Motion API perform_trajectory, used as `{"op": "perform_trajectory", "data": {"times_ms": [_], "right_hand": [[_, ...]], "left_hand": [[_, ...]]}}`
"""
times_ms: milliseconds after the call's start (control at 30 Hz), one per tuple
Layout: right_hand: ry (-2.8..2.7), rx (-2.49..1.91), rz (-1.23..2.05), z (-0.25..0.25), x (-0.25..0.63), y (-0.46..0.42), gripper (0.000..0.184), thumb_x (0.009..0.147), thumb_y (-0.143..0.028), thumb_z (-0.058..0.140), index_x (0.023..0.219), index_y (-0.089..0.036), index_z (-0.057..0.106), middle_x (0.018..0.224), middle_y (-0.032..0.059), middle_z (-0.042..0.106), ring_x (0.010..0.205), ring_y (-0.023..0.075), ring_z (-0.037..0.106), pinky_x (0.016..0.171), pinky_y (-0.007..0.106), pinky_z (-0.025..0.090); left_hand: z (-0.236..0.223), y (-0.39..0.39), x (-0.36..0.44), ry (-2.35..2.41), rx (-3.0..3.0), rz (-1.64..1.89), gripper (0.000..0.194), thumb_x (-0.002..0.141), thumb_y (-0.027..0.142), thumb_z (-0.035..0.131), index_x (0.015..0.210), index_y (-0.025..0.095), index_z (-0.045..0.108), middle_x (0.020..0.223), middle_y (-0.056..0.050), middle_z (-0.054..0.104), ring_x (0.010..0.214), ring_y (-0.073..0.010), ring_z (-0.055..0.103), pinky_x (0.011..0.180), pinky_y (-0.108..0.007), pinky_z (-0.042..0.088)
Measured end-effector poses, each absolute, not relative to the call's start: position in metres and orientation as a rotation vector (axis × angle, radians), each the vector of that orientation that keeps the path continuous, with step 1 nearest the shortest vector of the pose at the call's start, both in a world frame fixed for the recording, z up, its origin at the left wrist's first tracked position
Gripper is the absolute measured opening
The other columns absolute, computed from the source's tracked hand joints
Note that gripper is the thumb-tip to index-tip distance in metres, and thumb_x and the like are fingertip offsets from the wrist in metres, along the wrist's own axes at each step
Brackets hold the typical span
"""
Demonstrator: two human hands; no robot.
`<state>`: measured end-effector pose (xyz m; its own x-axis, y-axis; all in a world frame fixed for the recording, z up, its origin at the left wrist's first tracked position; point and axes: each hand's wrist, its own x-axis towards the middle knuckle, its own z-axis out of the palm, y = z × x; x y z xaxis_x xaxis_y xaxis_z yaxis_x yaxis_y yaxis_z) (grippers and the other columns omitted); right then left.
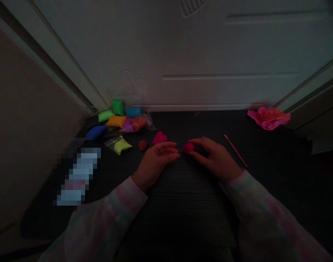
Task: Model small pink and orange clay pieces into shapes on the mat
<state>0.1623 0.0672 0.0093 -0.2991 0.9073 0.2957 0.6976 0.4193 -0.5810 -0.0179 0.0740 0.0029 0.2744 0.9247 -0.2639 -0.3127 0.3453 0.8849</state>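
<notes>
Between the thumb and fingers of my right hand (214,158) is a small pink ball of modelling clay (188,147). My left hand (157,158) is a little to the left of it, thumb and fingers apart, with nothing between them. Just behind my left fingers lies a larger pink lump of clay (160,137), partly hidden by them. A small orange-red clay ball (143,145) rests on the dark table to the left of that hand.
Several coloured clay packets (116,121) are bunched at the back left, near an opened bag of yellow clay (122,145). A pixelated bright rectangle (79,176) lies at the left. Right of my hands are a thin pink stick tool (235,150) and a pink-orange flower-like piece (270,118).
</notes>
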Motion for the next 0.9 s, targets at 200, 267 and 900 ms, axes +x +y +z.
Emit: {"op": "perform_trajectory", "data": {"times_ms": [200, 267, 900], "right_hand": [[-2.040, -1.291, 0.498, 0.011, 0.155, 0.061, 0.028, 0.073, -0.024, 0.054, 0.100, -0.020, 0.052, 0.097, 0.0049, 0.060, 0.092, 0.0174, 0.054, 0.081, 0.035, 0.043], [-2.033, -1.290, 0.509, 0.011, 0.155, 0.061, 0.027, 0.073, -0.024, 0.053, 0.100, -0.020, 0.052, 0.097, 0.0049, 0.060, 0.091, 0.0175, 0.054, 0.081, 0.035, 0.043], [-2.016, -1.290, 0.595, 0.014, 0.147, 0.055, 0.026, 0.074, -0.026, 0.053, 0.099, -0.021, 0.052, 0.097, 0.0038, 0.060, 0.090, 0.0173, 0.055, 0.080, 0.035, 0.043]], "left_hand": [[0.012, 0.071, -0.020, 0.888, 0.780, 0.975, 0.029, 0.057, 0.009, 0.066, 0.084, 0.019, 0.064, 0.081, 0.001, 0.065, 0.069, -0.0080, 0.059, 0.074, -0.025, 0.044], [0.013, 0.070, -0.021, 0.891, 0.779, 0.972, 0.024, 0.060, 0.011, 0.064, 0.083, 0.017, 0.064, 0.080, -0.001, 0.065, 0.069, -0.0088, 0.059, 0.075, -0.025, 0.045], [0.005, 0.073, -0.023, 0.972, 0.900, 1.074, 0.012, 0.057, 0.021, 0.066, 0.068, 0.016, 0.065, 0.067, 0.002, 0.059, 0.060, -0.0063, 0.048, 0.063, -0.023, 0.038]]}}
